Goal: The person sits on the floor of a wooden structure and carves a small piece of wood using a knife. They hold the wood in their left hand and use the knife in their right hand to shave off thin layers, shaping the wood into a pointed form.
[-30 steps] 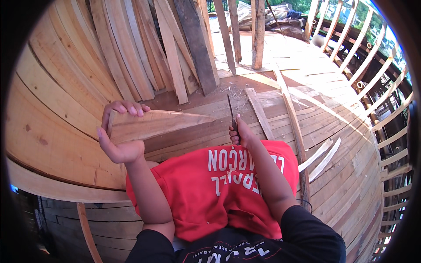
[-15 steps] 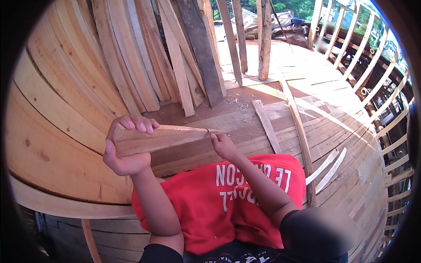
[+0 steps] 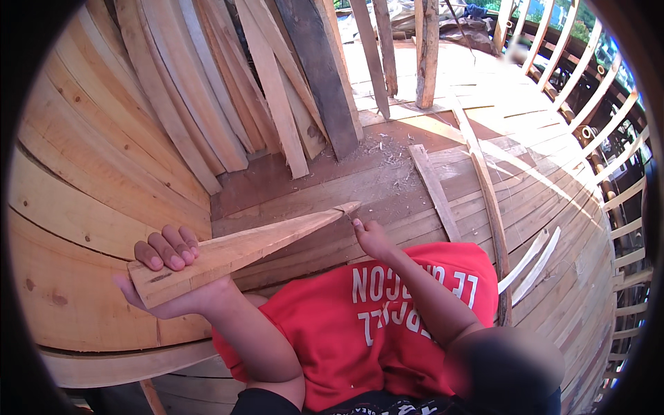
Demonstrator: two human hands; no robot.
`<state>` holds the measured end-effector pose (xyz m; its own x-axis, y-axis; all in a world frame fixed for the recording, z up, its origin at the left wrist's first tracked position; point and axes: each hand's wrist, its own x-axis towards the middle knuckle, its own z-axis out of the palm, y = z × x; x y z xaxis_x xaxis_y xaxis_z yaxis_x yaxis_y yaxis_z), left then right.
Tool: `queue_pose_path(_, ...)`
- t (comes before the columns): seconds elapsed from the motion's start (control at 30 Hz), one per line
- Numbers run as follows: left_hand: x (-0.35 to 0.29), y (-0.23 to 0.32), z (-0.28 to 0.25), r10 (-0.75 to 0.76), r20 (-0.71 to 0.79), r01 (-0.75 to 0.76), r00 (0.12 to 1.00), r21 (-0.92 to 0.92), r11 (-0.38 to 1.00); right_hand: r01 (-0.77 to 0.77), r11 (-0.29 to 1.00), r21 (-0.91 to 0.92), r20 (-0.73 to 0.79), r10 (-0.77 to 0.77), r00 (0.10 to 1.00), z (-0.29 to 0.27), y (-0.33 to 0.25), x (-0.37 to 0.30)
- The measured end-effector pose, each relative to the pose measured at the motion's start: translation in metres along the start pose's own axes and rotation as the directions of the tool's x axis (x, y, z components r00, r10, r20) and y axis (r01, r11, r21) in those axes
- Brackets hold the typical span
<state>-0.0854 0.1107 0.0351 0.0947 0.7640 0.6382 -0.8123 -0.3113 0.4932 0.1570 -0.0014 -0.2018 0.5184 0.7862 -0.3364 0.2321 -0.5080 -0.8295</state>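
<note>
A long tapered wooden wedge (image 3: 242, 245) lies slantwise across the view, its thick end at the left and its point toward the middle. My left hand (image 3: 176, 277) is wrapped round the thick end, with fingers over the top and the palm beneath. At the narrow tip, a thin dark strand (image 3: 343, 210) crosses the wood. Just below that tip, my right hand (image 3: 375, 238) is closed in a pinch. Whatever sits between its fingers is too small to make out clearly.
Curved plank walling (image 3: 76, 221) rises close on my left. Several loose boards (image 3: 283, 117) lean behind it, beside a dark post (image 3: 321, 83). Wood shavings (image 3: 394, 152), a short board (image 3: 434, 190) and a long strip (image 3: 484, 187) lie on the plank floor. Upright ribs (image 3: 588, 97) line the right side.
The wedge's thick end has come down and left with my left hand, and the wedge has turned to show another face. My right hand has shifted slightly right and down.
</note>
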Motion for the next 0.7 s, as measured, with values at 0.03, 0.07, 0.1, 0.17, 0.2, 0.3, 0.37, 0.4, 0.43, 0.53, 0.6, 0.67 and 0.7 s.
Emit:
queue_pose_path(0.03, -0.001, -0.001, -0.001, -0.003, 0.025, 0.004, 1.0, -0.014, 1.0, -0.055, 0.998, -0.016, -0.006, 0.055, 0.998, -0.003, -0.013, -0.009)
queue_pose_path(0.07, 0.0, 0.001, 0.002, -0.003, 0.054, 0.005, 0.999, -0.028, 1.0, 0.052, 0.999, -0.008, 0.025, -0.052, 0.998, -0.002, -0.036, -0.025)
queue_pose_path(0.1, 0.001, 0.003, 0.004, -0.002, 0.08, 0.005, 0.997, -0.039, 0.999, 0.159, 0.987, 0.004, 0.058, -0.159, 0.986, 0.001, -0.064, -0.045)
queue_pose_path(0.17, 0.002, 0.002, 0.006, 0.001, 0.076, 0.001, 0.997, -0.038, 0.999, 0.251, 0.968, -0.009, 0.078, -0.249, 0.965, 0.003, -0.071, -0.053)
queue_pose_path(0.2, 0.001, -0.001, 0.006, -0.002, 0.072, 0.005, 0.997, -0.038, 0.999, 0.24, 0.97, -0.032, 0.071, -0.237, 0.969, 0.002, -0.066, -0.048)
queue_pose_path(0.3, 0.003, -0.004, 0.006, -0.049, 0.063, 0.051, 0.997, -0.028, 0.998, 0.011, 0.982, -0.19, -0.248, -0.058, 0.967, 0.004, 0.022, 0.011)
queue_pose_path(0.37, 0.002, 0.002, 0.006, -0.046, 0.083, 0.047, 0.996, -0.012, 0.999, -0.067, 0.989, -0.134, -0.124, 0.051, 0.991, -0.003, 0.026, 0.02)
queue_pose_path(0.4, 0.002, 0.002, 0.006, -0.038, 0.092, 0.038, 0.995, -0.006, 0.999, -0.102, 0.988, -0.114, -0.06, 0.096, 0.994, -0.008, 0.011, 0.019)
queue_pose_path(0.43, 0.004, 0.003, 0.005, -0.018, 0.072, 0.017, 0.997, 0.008, 1.0, 0.013, 0.999, -0.036, -0.012, -0.013, 1.0, 0.002, -0.005, 0.009)
queue_pose_path(0.53, -0.003, 0.004, -0.001, 0.012, -0.07, -0.008, 0.997, 0.066, 0.998, 0.237, 0.961, 0.142, 0.179, -0.26, 0.949, 0.003, -0.09, -0.061)
queue_pose_path(0.6, 0.002, 0.004, -0.004, 0.007, -0.178, 0.007, 0.984, 0.081, 0.997, 0.32, 0.94, 0.118, 0.094, -0.331, 0.939, 0.009, -0.056, -0.042)
queue_pose_path(0.67, 0.005, 0.005, -0.015, 0.01, -0.267, 0.015, 0.964, 0.093, 0.996, 0.341, 0.937, 0.078, 0.072, -0.347, 0.935, 0.013, -0.049, -0.033)
queue_pose_path(0.7, 0.006, 0.006, -0.019, 0.017, -0.311, 0.015, 0.95, 0.102, 0.995, 0.32, 0.946, 0.051, 0.088, -0.324, 0.942, 0.013, -0.052, -0.033)
